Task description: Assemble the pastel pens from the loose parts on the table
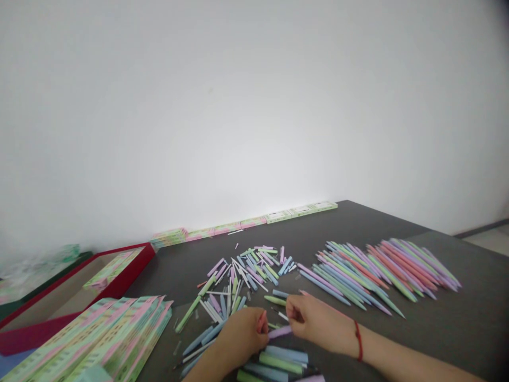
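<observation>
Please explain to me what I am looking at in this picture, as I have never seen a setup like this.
There is no machine arm here: a person works with two bare hands, and the one picture comes from a camera worn on the head, looking forward and down.

On the dark table, the middle holds scattered short coloured tubes and thin white sticks. To the right lie longer, pointed pastel pens. Printed packs overlap at lower left, near a red open box, and more packs line the wall.

The left hand and right hand seem to hold a purple tube between them, though the fingers hide its ends.
</observation>
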Available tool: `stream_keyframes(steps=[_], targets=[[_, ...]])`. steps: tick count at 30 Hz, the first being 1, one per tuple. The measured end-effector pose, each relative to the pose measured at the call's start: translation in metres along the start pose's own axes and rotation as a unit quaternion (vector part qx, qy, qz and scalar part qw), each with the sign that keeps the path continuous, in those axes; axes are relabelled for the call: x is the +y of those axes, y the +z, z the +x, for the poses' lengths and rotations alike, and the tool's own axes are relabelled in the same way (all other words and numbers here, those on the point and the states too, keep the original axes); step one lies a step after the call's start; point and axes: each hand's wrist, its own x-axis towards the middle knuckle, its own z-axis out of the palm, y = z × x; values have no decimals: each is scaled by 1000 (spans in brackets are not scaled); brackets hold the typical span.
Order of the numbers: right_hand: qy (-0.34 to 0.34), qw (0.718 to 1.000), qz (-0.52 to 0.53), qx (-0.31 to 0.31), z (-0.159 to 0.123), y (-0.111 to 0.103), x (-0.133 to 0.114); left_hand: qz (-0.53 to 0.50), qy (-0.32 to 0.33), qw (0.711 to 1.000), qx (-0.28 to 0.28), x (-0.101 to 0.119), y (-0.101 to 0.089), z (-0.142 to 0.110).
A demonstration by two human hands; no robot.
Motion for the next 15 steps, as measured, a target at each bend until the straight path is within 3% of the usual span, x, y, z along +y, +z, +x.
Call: stream_keyframes(steps=[6, 15], targets=[[1, 1000, 15, 13, -3, 7, 8, 80, 29, 996, -4, -4, 0, 3], [7, 999, 26, 40, 4, 21, 19, 163, 31, 984, 60, -8, 5, 24]])
